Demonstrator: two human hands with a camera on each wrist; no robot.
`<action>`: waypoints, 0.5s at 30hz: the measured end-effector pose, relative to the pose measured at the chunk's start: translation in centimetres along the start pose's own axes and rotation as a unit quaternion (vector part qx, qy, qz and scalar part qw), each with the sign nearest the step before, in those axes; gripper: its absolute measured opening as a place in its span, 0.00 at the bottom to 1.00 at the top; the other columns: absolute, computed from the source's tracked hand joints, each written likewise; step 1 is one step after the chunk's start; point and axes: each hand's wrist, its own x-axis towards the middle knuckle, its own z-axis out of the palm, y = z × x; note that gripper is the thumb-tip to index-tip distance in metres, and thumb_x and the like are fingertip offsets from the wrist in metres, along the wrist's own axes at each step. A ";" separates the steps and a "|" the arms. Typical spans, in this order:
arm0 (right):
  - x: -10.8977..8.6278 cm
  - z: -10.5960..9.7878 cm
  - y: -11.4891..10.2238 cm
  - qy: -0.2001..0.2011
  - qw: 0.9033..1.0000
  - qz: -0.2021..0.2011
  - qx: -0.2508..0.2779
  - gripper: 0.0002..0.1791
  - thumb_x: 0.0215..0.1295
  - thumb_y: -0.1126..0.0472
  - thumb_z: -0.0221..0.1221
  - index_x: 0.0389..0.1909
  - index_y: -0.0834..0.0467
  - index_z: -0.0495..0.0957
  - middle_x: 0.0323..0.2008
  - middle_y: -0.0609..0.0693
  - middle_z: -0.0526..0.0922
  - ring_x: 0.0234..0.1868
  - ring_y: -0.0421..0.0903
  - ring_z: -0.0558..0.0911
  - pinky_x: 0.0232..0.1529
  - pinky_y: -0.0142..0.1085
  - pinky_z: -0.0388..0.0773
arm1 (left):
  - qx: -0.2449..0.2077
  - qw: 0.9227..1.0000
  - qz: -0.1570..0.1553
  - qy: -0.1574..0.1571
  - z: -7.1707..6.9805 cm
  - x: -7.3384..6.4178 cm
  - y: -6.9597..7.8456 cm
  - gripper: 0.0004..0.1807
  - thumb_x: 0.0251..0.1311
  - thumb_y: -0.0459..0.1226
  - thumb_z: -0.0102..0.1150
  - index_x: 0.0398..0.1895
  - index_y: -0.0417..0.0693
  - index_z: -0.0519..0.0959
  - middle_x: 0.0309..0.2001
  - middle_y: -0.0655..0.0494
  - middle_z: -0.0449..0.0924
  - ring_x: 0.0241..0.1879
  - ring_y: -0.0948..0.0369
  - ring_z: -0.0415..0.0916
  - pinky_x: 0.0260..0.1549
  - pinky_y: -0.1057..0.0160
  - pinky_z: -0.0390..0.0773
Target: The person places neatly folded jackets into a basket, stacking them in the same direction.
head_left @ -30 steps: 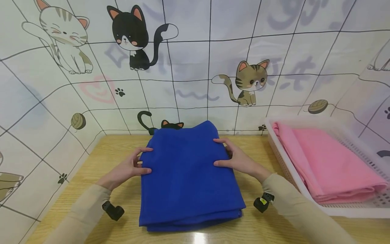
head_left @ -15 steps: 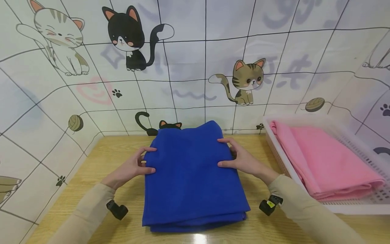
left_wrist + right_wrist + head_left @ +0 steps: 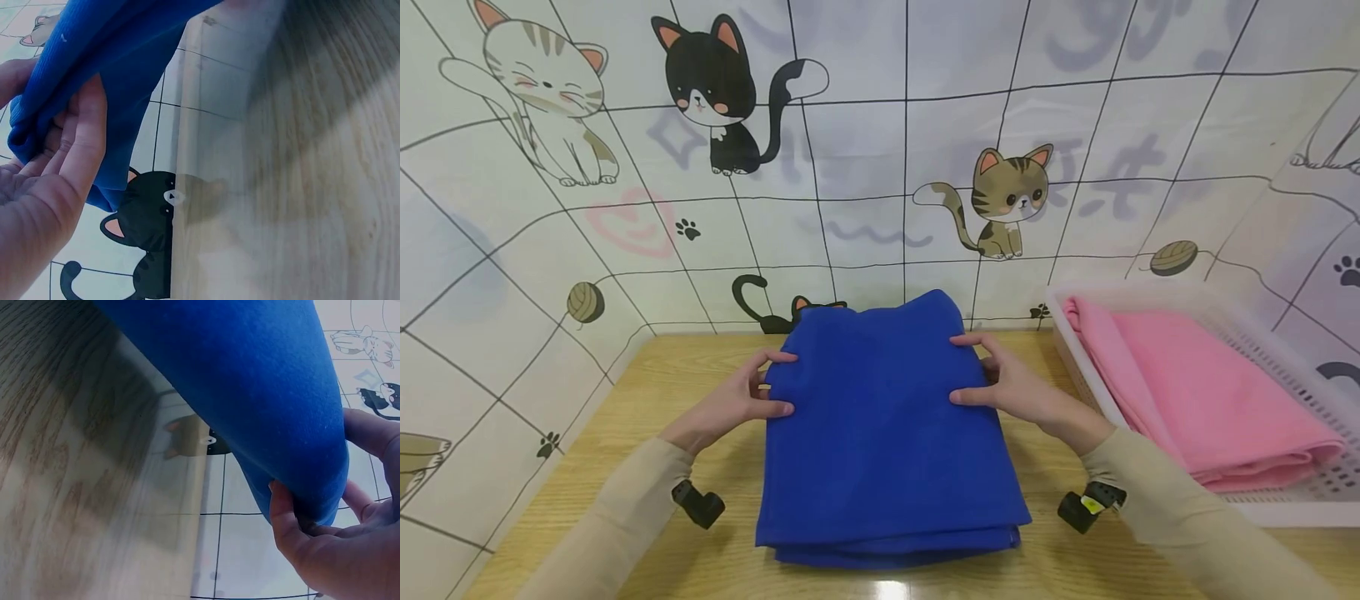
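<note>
A folded blue cloth (image 3: 887,433), several layers thick, fills the middle of the head view. My left hand (image 3: 737,404) grips its left side, thumb on top and fingers tucked beneath. On the opposite side my right hand (image 3: 1018,387) holds it the same way. Both wrist views look under the blue cloth (image 3: 140,81), which is raised over the table, with a shadow on the wood. In the right wrist view, fingers (image 3: 287,519) curl around the rounded fold of the blue cloth (image 3: 262,381).
At the right stands a white plastic basket (image 3: 1078,367) with a folded pink cloth (image 3: 1210,392) in it. Everything rests on a wood-grain table (image 3: 677,367). A wall covering (image 3: 865,167) printed with cartoon cats rises behind the table and along its sides.
Both hands have moved right together with the blue cloth between them, and slightly away from me. Their grip looks the same. The head view has shifted a little.
</note>
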 end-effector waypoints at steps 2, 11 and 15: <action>-0.2 -0.3 -0.3 0.002 1.000 0.003 -0.001 0.42 0.59 0.58 0.68 0.70 0.54 0.57 0.56 0.68 0.71 0.54 0.60 0.76 0.51 0.51 0.74 | 0.001 1.000 0.001 0.000 0.1 0.2 0.3 0.39 0.56 0.34 0.69 0.68 0.49 0.58 0.61 0.33 0.65 0.54 0.46 0.74 0.49 0.50 0.75; -0.8 -1.5 -1.1 -0.005 1.000 0.006 -0.010 0.43 0.60 0.56 0.68 0.71 0.53 0.54 0.59 0.68 0.69 0.56 0.60 0.75 0.54 0.54 0.71 | -0.001 1.000 0.009 -0.005 0.6 0.6 1.4 0.39 0.57 0.34 0.68 0.68 0.52 0.58 0.63 0.35 0.63 0.57 0.45 0.72 0.51 0.49 0.73; -1.2 -2.0 -1.3 0.003 1.000 0.008 -0.014 0.43 0.59 0.56 0.68 0.70 0.54 0.55 0.59 0.69 0.70 0.58 0.61 0.74 0.55 0.54 0.70 | 0.000 1.000 0.014 -0.012 1.0 0.9 2.1 0.38 0.57 0.35 0.68 0.68 0.54 0.58 0.65 0.36 0.61 0.58 0.45 0.71 0.52 0.48 0.73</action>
